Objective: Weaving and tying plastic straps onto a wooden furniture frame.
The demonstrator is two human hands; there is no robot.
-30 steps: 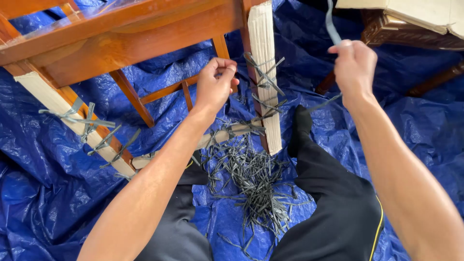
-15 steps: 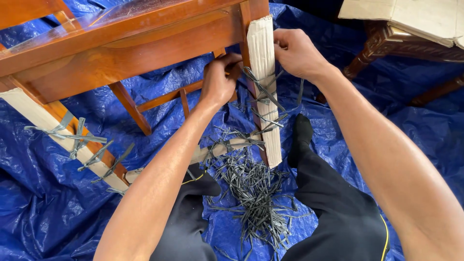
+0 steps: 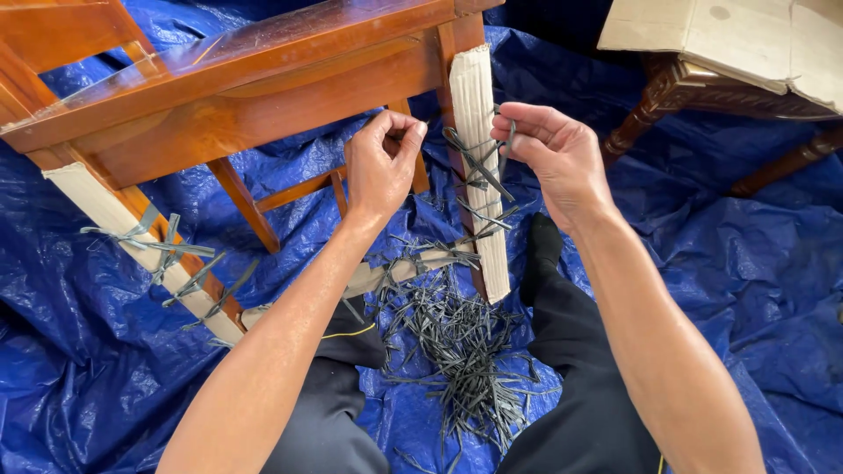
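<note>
Head view, landmark: chair leg [image 3: 479, 167], wrapped in ribbed pale cardboard, tilted down toward the person.
Left hand [image 3: 384, 167]: just left of the chair leg; fingers curled and pressed together at the tips, pinching what looks like one strap end, partly hidden.
Right hand [image 3: 555, 154]: just right of the chair leg; fingers pinching a dark strap [image 3: 474, 162] that crosses the cardboard.
Strap: flat, thin, grey-black plastic strip, knotted against the leg front.
Technique (judgement): draw both ends evenly and keep the strip flat on the cardboard so the wrap does not slide.
Offcuts [image 3: 461, 351]: loose pile of the same strip below the chair leg, between the person's knees.
Chair frame [image 3: 237, 88]: glossy reddish wood, above and left of the leg.
Tarp [image 3: 746, 263]: crinkled blue sheet beneath everything.
</note>
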